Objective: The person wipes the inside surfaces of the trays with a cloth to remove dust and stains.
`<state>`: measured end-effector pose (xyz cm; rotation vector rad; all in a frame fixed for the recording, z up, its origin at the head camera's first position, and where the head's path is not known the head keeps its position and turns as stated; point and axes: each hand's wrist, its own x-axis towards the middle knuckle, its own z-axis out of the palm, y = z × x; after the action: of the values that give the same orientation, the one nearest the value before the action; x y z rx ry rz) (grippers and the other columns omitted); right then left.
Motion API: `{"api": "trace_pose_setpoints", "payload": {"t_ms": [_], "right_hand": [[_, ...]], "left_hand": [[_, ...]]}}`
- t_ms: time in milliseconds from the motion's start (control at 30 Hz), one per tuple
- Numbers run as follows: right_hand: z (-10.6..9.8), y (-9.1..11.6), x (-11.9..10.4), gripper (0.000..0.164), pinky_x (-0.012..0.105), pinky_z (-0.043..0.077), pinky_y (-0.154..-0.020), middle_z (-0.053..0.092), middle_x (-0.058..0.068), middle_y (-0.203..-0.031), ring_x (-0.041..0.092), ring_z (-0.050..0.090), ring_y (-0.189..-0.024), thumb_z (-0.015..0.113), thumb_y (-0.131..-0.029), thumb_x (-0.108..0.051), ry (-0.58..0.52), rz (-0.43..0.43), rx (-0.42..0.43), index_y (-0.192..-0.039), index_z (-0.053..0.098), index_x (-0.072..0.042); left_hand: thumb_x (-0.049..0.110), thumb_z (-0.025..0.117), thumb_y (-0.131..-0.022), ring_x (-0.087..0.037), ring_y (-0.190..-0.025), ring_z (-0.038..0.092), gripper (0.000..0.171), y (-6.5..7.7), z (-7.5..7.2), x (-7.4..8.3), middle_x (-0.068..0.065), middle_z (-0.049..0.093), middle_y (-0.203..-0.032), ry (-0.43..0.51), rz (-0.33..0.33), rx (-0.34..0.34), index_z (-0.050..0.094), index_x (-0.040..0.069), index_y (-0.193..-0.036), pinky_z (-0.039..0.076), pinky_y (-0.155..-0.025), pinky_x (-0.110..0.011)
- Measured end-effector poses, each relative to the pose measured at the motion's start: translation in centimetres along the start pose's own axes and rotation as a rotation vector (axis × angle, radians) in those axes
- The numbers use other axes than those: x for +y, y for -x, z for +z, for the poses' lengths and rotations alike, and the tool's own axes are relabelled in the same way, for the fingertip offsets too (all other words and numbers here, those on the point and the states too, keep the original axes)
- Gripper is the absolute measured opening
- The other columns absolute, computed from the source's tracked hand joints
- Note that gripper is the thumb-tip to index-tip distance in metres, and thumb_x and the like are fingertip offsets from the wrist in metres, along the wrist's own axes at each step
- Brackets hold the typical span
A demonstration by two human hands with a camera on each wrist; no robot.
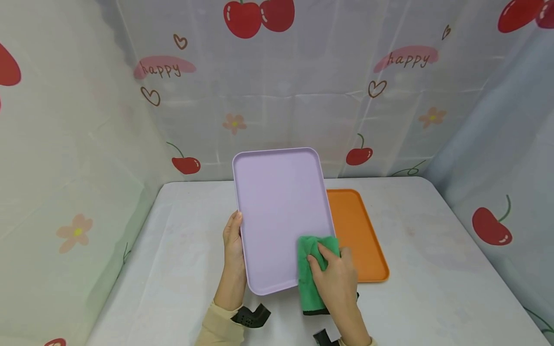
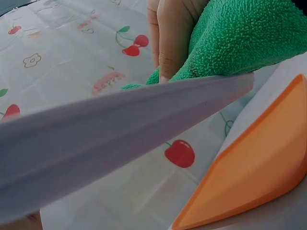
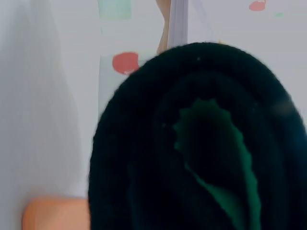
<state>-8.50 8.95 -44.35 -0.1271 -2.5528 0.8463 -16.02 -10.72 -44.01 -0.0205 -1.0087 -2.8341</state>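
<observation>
A lilac rectangular tray (image 1: 281, 202) is held up, tilted, above the table. My left hand (image 1: 234, 245) grips its left edge, thumb at the rim and the other fingers hidden behind. At the lower right edge, my right hand (image 1: 336, 276) holds a folded green cloth (image 1: 308, 278) against the tray. In the left wrist view, the tray's side (image 2: 105, 129) crosses the picture with the green towelling cloth (image 2: 244, 38) touching its top. The cloth's dark edging (image 3: 129, 124) fills much of the right wrist view.
An orange tray (image 1: 361, 240) lies flat on the white-covered table (image 1: 433, 269), partly hidden behind the lilac one. Cherry-patterned curtains (image 1: 294, 110) stand at the back and both sides. Each wrist carries a black strap mount (image 1: 252, 317).
</observation>
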Motion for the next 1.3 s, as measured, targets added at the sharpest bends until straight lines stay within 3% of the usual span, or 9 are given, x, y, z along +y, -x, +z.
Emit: {"api": "trace_pose_setpoints", "payload": {"t_ms": [267, 467, 700, 967, 1300], "right_hand": [[0.9, 0.9, -1.5, 0.033, 0.019, 0.04, -0.043, 0.054, 0.015, -0.08, 0.015, 0.047, -0.06, 0.085, -0.074, -0.019, -0.005, -0.116, 0.005, -0.102, 0.076, -0.002], [1.5, 1.7, -2.8, 0.034, 0.02, 0.042, -0.045, 0.053, 0.014, -0.081, 0.015, 0.047, -0.065, 0.087, -0.072, -0.019, 0.0, -0.206, 0.014, -0.101, 0.077, -0.004], [1.9, 2.4, -4.7, 0.035, 0.019, 0.042, -0.045, 0.049, 0.009, -0.08, 0.011, 0.045, -0.06, 0.089, -0.068, -0.018, -0.009, -0.305, -0.004, -0.1, 0.078, -0.01], [2.4, 3.0, -6.3, 0.036, 0.021, 0.043, -0.048, 0.052, 0.007, -0.08, 0.011, 0.047, -0.06, 0.091, -0.064, -0.019, -0.004, -0.455, 0.0, -0.097, 0.078, -0.011], [2.5, 3.2, -6.3, 0.038, 0.024, 0.047, -0.051, 0.054, 0.007, -0.082, 0.012, 0.05, -0.064, 0.092, -0.061, -0.017, 0.007, -0.516, 0.016, -0.096, 0.079, -0.011]], "left_hand": [[0.013, 0.041, -0.105, -0.012, -0.069, 0.071, 0.026, 0.0, 0.0, 0.0, -0.001, 0.072, -0.082, 0.009, 0.007, -0.015, 0.065, 0.011, -0.095, 0.058, -0.059, -0.022], [0.013, 0.042, -0.105, -0.011, -0.069, 0.07, 0.026, -0.1, 0.0, -0.2, 0.0, 0.072, -0.082, -0.008, 0.008, 0.017, 0.065, 0.011, -0.095, 0.058, -0.059, -0.022], [0.014, 0.042, -0.105, -0.01, -0.07, 0.069, 0.025, -0.2, -0.1, -0.5, 0.001, 0.071, -0.082, -0.025, 0.014, 0.023, 0.066, 0.012, -0.096, 0.057, -0.06, -0.021], [0.014, 0.045, -0.103, -0.008, -0.068, 0.068, 0.024, -0.4, -0.2, -0.7, 0.004, 0.071, -0.08, -0.124, 0.031, 0.069, 0.067, 0.015, -0.095, 0.056, -0.059, -0.02], [0.016, 0.05, -0.102, -0.008, -0.068, 0.068, 0.018, -0.4, -0.3, -0.7, 0.003, 0.071, -0.083, -0.184, 0.057, 0.086, 0.067, 0.013, -0.096, 0.056, -0.06, -0.02]]}}
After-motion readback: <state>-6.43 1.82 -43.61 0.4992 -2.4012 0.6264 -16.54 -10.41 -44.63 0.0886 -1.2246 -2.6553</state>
